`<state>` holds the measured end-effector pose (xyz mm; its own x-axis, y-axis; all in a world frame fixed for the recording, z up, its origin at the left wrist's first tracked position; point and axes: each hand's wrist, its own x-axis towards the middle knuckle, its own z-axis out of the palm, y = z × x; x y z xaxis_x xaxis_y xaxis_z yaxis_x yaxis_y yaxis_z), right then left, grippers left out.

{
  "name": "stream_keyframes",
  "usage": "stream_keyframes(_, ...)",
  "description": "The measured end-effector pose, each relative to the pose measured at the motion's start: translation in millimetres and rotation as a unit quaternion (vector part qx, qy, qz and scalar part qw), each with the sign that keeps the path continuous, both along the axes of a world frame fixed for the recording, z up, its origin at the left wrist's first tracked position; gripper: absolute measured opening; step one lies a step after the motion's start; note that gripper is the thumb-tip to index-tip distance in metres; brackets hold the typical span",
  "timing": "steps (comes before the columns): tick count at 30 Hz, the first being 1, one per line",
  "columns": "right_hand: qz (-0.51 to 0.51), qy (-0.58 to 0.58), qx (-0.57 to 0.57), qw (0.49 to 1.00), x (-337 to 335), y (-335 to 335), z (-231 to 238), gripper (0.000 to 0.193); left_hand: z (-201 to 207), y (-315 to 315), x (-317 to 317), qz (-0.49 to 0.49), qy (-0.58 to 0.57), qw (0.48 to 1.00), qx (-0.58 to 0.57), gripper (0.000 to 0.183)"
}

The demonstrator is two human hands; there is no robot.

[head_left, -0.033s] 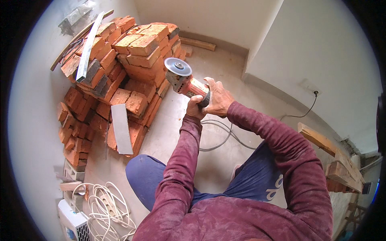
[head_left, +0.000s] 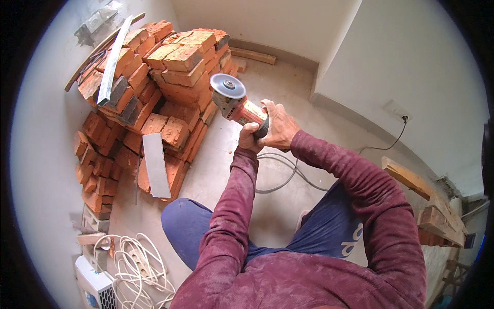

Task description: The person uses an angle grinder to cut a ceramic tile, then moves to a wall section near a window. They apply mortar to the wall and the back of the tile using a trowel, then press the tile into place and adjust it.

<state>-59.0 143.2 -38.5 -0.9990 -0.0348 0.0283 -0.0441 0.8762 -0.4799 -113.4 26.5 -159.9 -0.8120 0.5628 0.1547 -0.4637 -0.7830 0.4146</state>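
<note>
An angle grinder (head_left: 250, 112) with a dusty red and dark body is held up in front of me, clear of the floor. Its round pale disc (head_left: 228, 86) faces up at the far end, and no work piece touches it. My left hand (head_left: 249, 138) closes round the rear of the body from the left. From the other side my right hand (head_left: 279, 125) wraps the same rear end, its fingers partly hidden. A grey cable (head_left: 275, 189) loops on the floor below. To the left, a flat grey strip (head_left: 156, 166) leans on stacked red bricks (head_left: 180, 87).
A long metal bar (head_left: 114, 62) lies across the brick stack by the left wall. A coiled white extension cord (head_left: 136, 268) and a white box (head_left: 94, 278) sit at lower left. A plug (head_left: 405, 119) is in the right wall. Wooden boards (head_left: 406, 177) stand at right.
</note>
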Motion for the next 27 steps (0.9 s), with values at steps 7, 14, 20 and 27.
stream_keyframes(7, 0.044, -0.038, -0.056, 0.997, 6.1, -9.3, 13.3, 0.094, 20.3, 3.0, 7.0, -0.008, 0.063, 0.997, 0.032, 0.087)
stream_keyframes(14, 0.062, 0.022, -0.002, 0.998, 8.2, -15.1, 10.6, 0.079, 10.3, 0.1, 4.8, -0.012, 0.048, 0.996, 0.081, 0.084)
stream_keyframes(20, 0.061, 0.054, 0.047, 0.996, 8.2, -19.3, 2.2, 0.082, 4.3, 7.2, 5.1, 0.002, 0.064, 0.986, 0.152, 0.089)
stream_keyframes(27, 0.063, 0.034, 0.081, 0.994, 5.6, -22.1, 5.0, 0.079, 1.4, 9.9, 7.2, 0.003, 0.037, 0.984, 0.176, 0.084)
